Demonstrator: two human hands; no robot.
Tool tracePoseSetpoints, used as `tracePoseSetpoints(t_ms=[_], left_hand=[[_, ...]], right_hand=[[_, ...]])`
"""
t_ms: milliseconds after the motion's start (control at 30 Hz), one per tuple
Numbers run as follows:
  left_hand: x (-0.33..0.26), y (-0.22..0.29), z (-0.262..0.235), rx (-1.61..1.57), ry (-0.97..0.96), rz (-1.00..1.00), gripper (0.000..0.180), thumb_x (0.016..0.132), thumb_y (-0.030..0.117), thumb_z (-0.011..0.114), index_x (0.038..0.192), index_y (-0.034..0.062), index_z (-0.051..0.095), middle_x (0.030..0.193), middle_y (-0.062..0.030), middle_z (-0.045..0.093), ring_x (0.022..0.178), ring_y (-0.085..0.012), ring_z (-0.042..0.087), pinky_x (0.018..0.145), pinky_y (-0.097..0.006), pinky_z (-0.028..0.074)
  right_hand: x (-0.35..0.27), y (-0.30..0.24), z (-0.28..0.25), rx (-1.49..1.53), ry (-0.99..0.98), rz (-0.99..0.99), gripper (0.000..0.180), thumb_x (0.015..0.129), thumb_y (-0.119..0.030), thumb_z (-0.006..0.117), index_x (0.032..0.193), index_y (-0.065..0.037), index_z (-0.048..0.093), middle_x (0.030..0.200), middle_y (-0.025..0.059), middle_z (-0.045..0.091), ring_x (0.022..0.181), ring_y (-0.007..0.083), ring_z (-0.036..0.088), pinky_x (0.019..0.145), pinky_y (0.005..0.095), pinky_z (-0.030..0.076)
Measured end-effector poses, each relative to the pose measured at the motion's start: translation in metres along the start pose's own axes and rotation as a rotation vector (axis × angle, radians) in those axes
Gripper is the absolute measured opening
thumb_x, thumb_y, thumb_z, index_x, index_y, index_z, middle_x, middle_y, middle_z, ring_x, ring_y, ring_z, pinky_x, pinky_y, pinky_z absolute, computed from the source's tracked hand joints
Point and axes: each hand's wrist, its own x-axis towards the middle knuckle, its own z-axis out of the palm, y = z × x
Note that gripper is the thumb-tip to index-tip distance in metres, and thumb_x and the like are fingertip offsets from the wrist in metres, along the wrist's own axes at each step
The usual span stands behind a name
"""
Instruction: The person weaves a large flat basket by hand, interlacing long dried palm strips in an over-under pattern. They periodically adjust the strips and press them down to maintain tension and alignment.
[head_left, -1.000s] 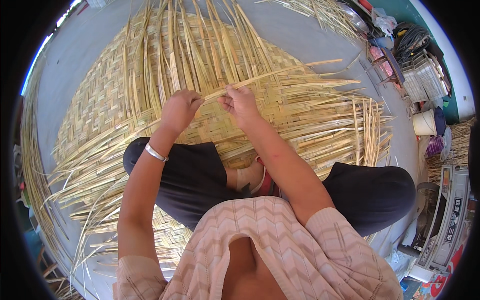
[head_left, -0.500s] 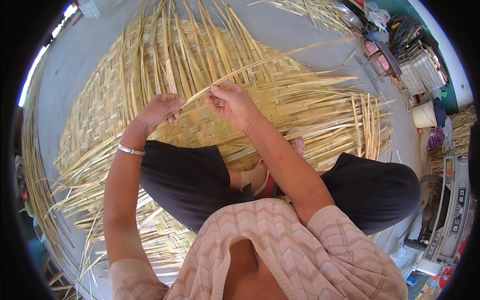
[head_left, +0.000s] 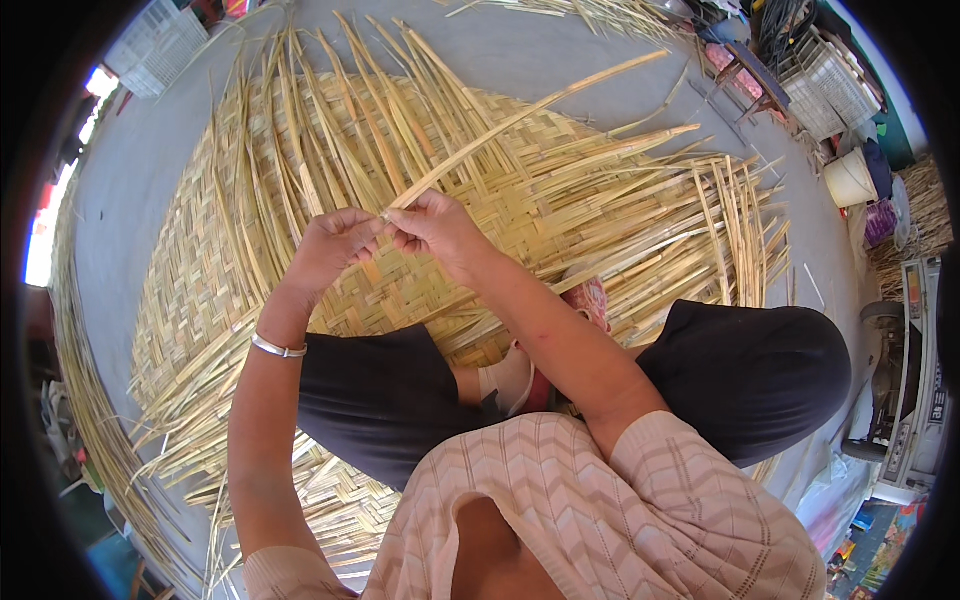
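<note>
My left hand (head_left: 338, 245), with a silver bangle on its wrist, pinches the near end of a long pale reed strip (head_left: 540, 108). Right beside it, my right hand (head_left: 442, 232) is closed on the same strip, fingertips almost touching those of the left. From there the strip slants up and to the right, over a large woven reed mat (head_left: 190, 250). Loose unwoven strips (head_left: 345, 120) fan out from the mat's far side, and more strips (head_left: 640, 215) stick out to the right. I sit on the mat with my legs bent.
Long reeds (head_left: 85, 370) lie along the floor at the left. White crates (head_left: 155, 50) stand at the far left. To the right are a small stool (head_left: 755, 80), a whitish bucket (head_left: 850, 180) and a wheeled vehicle (head_left: 905, 370). Another reed pile (head_left: 600, 12) lies at the back.
My hands have come together at the strip's near end; before, they were apart along it. The strip now rises more steeply to the right. The whole view has shifted slightly.
</note>
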Motion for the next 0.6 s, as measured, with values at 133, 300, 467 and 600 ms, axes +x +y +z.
tracePoseSetpoints(t_ms=[133, 300, 467, 600], left_hand=[[-0.004, 0.004, -0.013, -0.149, -0.102, -0.121, 0.028, 0.092, 0.030, 0.065, 0.097, 0.0025, 0.067, 0.073, -0.0013, 0.063, 0.063, -0.0080, 0.057, 0.061, -0.021, 0.047], [-0.007, 0.007, -0.021, -0.224, -0.188, -0.248, 0.029, 0.092, 0.030, 0.064, 0.097, 0.0020, 0.066, 0.072, -0.0006, 0.061, 0.062, -0.0083, 0.056, 0.060, -0.021, 0.047], [-0.002, 0.004, -0.018, -0.178, -0.120, -0.191, 0.027, 0.092, 0.031, 0.065, 0.094, 0.0045, 0.065, 0.073, 0.0009, 0.060, 0.064, -0.0072, 0.055, 0.061, -0.021, 0.046], [0.000, 0.005, -0.013, -0.064, -0.055, -0.152, 0.027, 0.091, 0.033, 0.066, 0.089, 0.0068, 0.063, 0.073, 0.0022, 0.058, 0.065, -0.0070, 0.054, 0.062, -0.021, 0.046]], right_hand=[[0.000, -0.004, -0.013, -0.025, -0.181, 0.081, 0.014, 0.093, -0.016, 0.062, 0.101, -0.005, 0.063, 0.086, 0.0027, 0.065, 0.072, 0.0099, 0.059, 0.065, 0.0244, 0.048], [0.002, -0.006, -0.009, -0.132, -0.236, 0.011, 0.015, 0.092, -0.015, 0.061, 0.102, -0.004, 0.064, 0.084, 0.0027, 0.064, 0.072, 0.0107, 0.060, 0.066, 0.0248, 0.049], [0.007, -0.009, -0.005, -0.082, -0.264, 0.008, 0.017, 0.092, -0.013, 0.061, 0.106, -0.004, 0.063, 0.092, 0.0042, 0.066, 0.080, 0.0121, 0.062, 0.072, 0.0259, 0.050], [0.003, -0.005, -0.011, 0.158, -0.202, 0.041, 0.020, 0.092, -0.013, 0.062, 0.110, -0.005, 0.061, 0.093, 0.0043, 0.065, 0.081, 0.0119, 0.062, 0.074, 0.0259, 0.050]])
